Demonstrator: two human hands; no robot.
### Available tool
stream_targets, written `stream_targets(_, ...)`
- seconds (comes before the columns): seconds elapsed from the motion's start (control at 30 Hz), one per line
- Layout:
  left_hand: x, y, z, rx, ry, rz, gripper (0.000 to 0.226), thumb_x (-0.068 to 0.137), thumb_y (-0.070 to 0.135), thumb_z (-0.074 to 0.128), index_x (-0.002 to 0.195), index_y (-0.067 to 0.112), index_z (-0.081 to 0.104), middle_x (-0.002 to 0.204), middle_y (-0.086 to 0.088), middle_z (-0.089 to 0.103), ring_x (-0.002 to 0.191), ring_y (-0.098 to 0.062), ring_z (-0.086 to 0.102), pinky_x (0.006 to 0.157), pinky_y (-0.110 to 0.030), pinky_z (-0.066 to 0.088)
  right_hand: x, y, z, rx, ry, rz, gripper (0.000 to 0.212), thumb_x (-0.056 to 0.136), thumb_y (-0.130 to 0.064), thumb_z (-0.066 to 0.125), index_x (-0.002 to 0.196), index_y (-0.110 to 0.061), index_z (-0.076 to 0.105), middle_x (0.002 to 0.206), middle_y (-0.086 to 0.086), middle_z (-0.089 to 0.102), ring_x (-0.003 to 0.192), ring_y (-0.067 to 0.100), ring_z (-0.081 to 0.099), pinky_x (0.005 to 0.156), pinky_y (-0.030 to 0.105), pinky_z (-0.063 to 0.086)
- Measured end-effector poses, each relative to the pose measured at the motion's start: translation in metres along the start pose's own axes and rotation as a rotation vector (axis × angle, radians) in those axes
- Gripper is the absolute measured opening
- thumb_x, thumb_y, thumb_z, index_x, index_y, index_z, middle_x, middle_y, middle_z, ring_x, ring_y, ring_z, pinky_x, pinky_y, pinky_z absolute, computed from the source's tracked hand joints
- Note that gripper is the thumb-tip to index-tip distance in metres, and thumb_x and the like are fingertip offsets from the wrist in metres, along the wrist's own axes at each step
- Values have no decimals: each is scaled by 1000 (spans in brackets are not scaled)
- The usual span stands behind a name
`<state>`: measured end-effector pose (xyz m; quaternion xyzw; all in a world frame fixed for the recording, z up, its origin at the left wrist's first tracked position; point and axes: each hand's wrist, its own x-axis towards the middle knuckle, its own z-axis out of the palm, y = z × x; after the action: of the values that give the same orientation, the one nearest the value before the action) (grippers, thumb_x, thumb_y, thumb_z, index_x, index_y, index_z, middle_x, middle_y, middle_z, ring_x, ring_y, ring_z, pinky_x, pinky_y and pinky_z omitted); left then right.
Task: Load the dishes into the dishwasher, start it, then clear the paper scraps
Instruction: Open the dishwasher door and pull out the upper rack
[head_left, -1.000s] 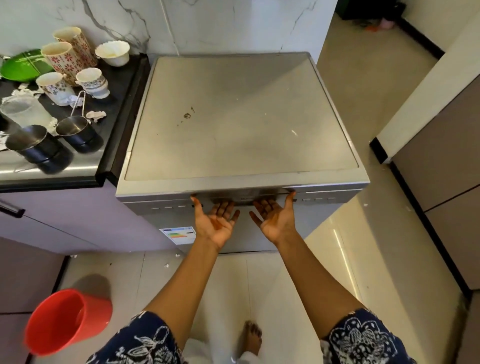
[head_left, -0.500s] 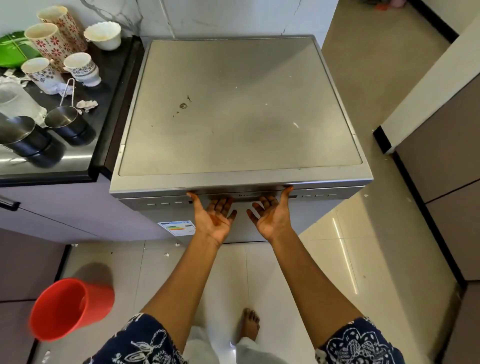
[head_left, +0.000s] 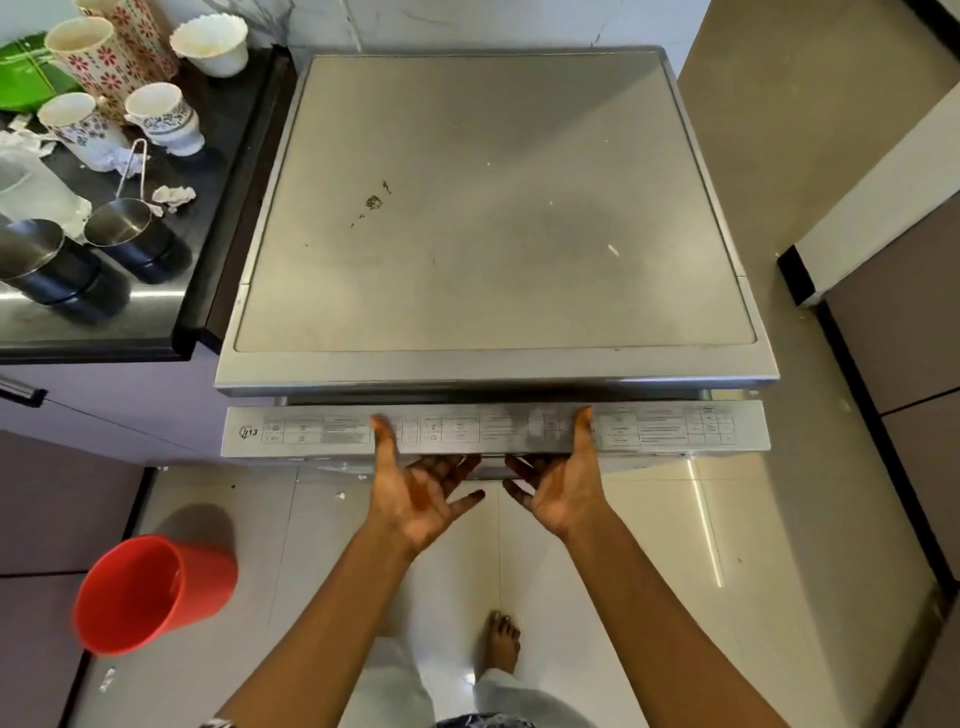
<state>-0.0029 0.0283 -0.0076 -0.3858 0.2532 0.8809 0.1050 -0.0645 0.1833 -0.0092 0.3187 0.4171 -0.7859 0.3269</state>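
Observation:
The steel dishwasher stands against the wall, and its door is tipped out a little from the body, with the control strip on its top edge showing. My left hand and right hand hold the door at its middle, palms up, thumbs on the top edge and fingers hooked under the handle recess. On the black counter to the left stand patterned cups, a white bowl, two steel cups and a green plate. Crumpled paper scraps lie among them.
A red bucket lies tipped on the tiled floor at the lower left, with small paper bits on the floor near the door. My bare foot is below the door. Cabinets line the right side.
The dishwasher door has come away from the body and now tilts outward, showing its top control strip. Both hands moved back with it, thumbs now over the edge.

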Motion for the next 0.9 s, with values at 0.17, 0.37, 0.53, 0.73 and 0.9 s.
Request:
stream_targets(0.17,-19,-3,10,448,188,123,52,93,55,43,115,12,62,108,-8,71,101,-22,66,99,-43,45,-22,-19,-7,-520,32,34,60,89,-62,40,111,-11,59,106,10,69,100,25,62,83,40,47)
stream_targets(0.37,-37,14,-6,1762,382,1186,32,93,42,47,109,18,61,107,-1,63,99,-19,58,81,-34,52,-37,-16,-28,-1547,248,-991,15,91,-31,58,90,-16,59,80,-3,63,72,12,56,65,25,50)
stream_targets(0.53,-9,27,-12,2067,414,1154,61,91,59,32,128,15,53,126,-8,57,118,-29,53,102,-46,38,-11,-18,-21,-1854,284,-1371,34,88,-37,53,111,-15,60,113,8,63,105,26,59,91,41,46)
stream_targets(0.73,-8,21,-31,2024,318,1159,63,90,67,27,125,19,47,123,-8,56,116,-30,52,103,-47,37,-8,-8,-32,-1896,236,-1219,50,89,-52,38,122,-18,55,119,4,59,113,25,53,105,44,33)
stream_targets(0.9,-32,-8,-62,2049,235,1117,73,89,73,20,128,20,52,127,-4,57,120,-26,50,110,-48,26,-27,15,-59,-1956,173,-1234,56,83,-63,38,115,-22,59,111,2,59,101,24,56,92,42,39)
